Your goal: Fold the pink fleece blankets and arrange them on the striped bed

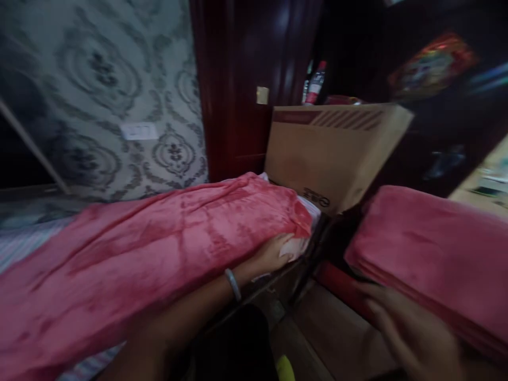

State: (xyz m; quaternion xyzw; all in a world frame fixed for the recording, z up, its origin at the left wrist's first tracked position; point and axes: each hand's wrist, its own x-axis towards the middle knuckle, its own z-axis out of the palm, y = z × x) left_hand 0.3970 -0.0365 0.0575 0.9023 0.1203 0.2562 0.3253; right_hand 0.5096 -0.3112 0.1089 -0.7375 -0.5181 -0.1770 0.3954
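Left hand (pixel 273 255) rests, grip apart, against pink plush blanket (pixel 159 248); right hand (pixel 415 325), grip too blurred to tell, beside folded pink fabric (pixel 432 248).

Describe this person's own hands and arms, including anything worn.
The left hand is ungloved, with a pale greyish bangle at the wrist and no sleeve on the visible forearm. The right hand also looks ungloved, but blur hides finer detail.

Dim, apparently motion-blurred toward edges.

Pale grey bangle (pixel 233 284) round left wrist; forearm (pixel 190 312) sleeveless; black clothing (pixel 234 344).
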